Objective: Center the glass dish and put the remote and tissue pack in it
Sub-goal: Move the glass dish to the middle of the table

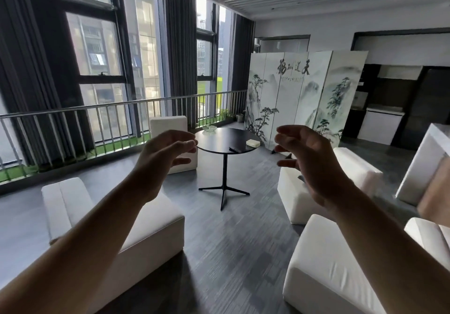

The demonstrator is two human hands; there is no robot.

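Observation:
A round black table (219,140) stands several steps ahead in the middle of the room. A clear glass dish (209,128) sits at its far left edge. A black remote (235,149) lies near the table's front right edge, and a pale tissue pack (253,143) lies at the right edge. My left hand (160,162) and my right hand (314,165) are raised in front of me, far short of the table, fingers curled apart and holding nothing.
White sofa blocks stand at left (117,218), front right (336,270) and right of the table (353,167); a white cube seat (170,126) sits behind the table. A painted folding screen (304,99) is at the back right. A metal railing (97,109) runs along the windows.

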